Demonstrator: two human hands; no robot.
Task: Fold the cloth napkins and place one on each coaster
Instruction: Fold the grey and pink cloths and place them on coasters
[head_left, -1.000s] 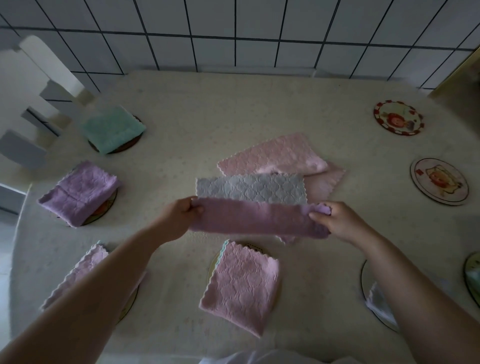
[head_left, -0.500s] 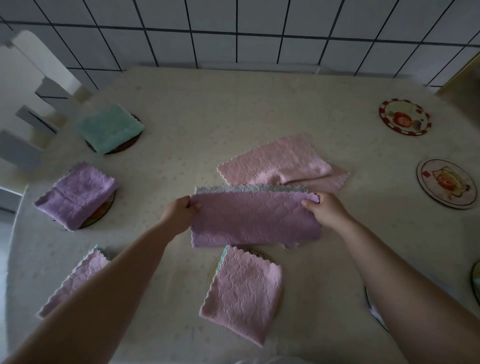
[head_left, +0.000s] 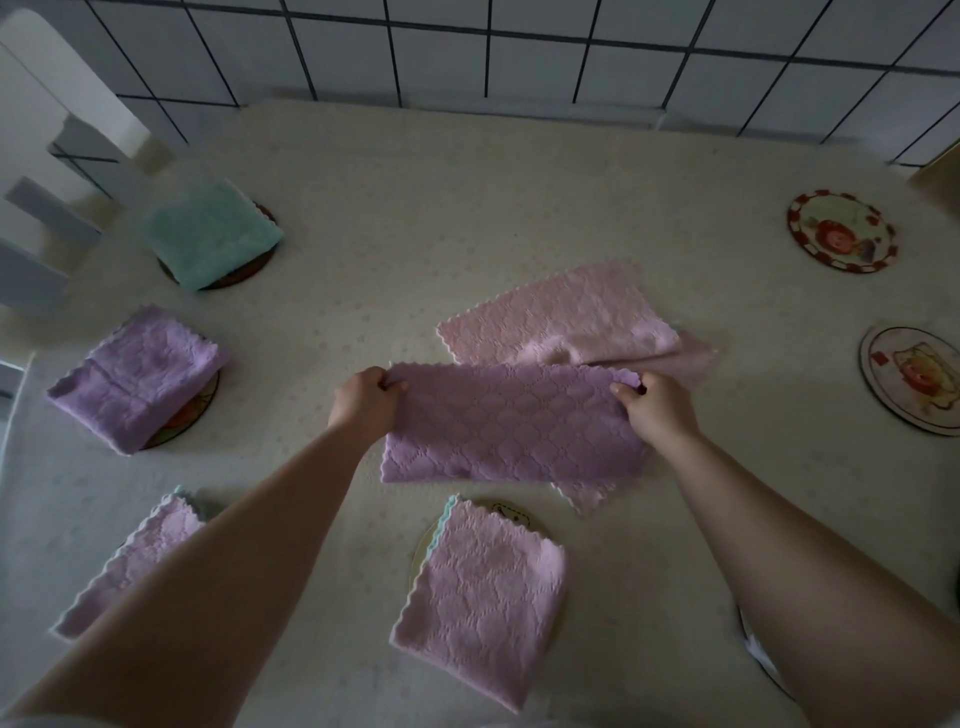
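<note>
The table (head_left: 467, 208), under a pale dotted covering, abuts a tiled wall (head_left: 519, 57). A white chair (head_left: 47, 171) stands at its far left corner. At centre, the purple napkin (head_left: 511, 423) lies folded into a long band on the table; a scalloped corner of a layer beneath protrudes at its lower right. The left hand (head_left: 363, 397) pinches the band's top left corner between thumb and curled fingers. The right hand (head_left: 657, 408) pinches the top right corner the same way. Just beyond the band lies a pink napkin (head_left: 561, 322), spread loose. Folded napkins already rest on coasters: a lilac napkin (head_left: 483, 597) nearest centre, a violet napkin (head_left: 135, 376) at left, a green napkin (head_left: 213, 231) far left, and one more (head_left: 130, 561) partly behind the left forearm. Two bare coasters (head_left: 841, 231) (head_left: 917, 376) sit at right, each printed with a cartoon figure; no writing is legible on them
</note>
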